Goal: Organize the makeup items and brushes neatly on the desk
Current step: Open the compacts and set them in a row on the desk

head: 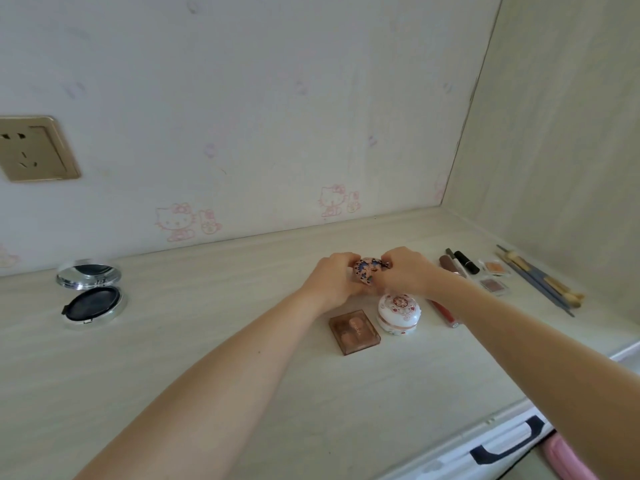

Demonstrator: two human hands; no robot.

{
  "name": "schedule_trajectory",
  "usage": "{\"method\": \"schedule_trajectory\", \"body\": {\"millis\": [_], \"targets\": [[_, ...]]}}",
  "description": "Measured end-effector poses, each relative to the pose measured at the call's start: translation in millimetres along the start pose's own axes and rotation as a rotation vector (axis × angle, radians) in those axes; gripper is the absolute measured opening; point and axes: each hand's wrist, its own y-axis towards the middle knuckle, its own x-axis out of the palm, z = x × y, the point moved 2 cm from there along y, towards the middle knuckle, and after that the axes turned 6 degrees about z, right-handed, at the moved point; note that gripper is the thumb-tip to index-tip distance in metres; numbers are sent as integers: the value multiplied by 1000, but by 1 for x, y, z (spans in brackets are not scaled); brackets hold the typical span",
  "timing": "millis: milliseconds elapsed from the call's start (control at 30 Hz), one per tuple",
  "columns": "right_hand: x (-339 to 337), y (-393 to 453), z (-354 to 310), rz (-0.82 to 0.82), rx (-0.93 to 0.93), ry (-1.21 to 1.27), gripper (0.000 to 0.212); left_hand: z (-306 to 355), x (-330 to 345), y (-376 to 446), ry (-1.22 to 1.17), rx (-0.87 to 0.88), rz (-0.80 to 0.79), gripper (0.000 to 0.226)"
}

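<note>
Where the surface [194, 341] ends nearest the camera, a drawer front with a dark handle [509, 441] shows at lower right, a pink thing [568, 459] below it, too cropped to identify. Both bare forearms reach forward over the pale wood-grain top. Brown square eyeshadow palette [354, 331] lies flat just beside a white round floral compact [399, 312], lid closed. Right of that, a red lip gloss tube [445, 313] partly hidden under the right forearm. Far left, well apart, a silver round compact [91, 294] sits open, mirror lid tilted up, dark pad in the base. Just beyond the white compact, left hand [330, 277] and right hand [407, 271] meet, fingers of both curled around a small patterned item [369, 270], pink-blue print, mostly covered; cannot tell if it touches the surface. Further right: two small clear eyeshadow pans [493, 277], one orange, one brownish; a black lipstick tube [467, 262] and a slim white pencil beside it; a bunch of blue-handled brushes [540, 280] lying side by side, angled along the side panel. Behind, wall with pink cartoon-cat wallpaper [180, 221], gold socket plate [36, 147] at left.
</note>
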Motion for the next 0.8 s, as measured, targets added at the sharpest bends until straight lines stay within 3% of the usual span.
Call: {"method": "schedule_trajectory", "body": {"millis": [133,267,400,500,667,800], "targets": [[-23,-6,-21,68,-25,167,32,7,-18,5,-169,-40,63,71],[-49,-17,-46,98,-102,285,41,7,-47,-3,-556,-117,113,77],[-60,-32,-71,101,-186,368,19,3,-74,-19,-849,-170,143,68],[-56,-47,-86,82,-229,439,24,-1,-89,-36,-1078,-201,127,55],[-36,-68,-108,28,-267,583,39,-6,-114,-69,-1211,-225,115,49],[-16,-87,-132,74,-338,649,19,-15,-129,-97,-1302,-266,109,47]]}}
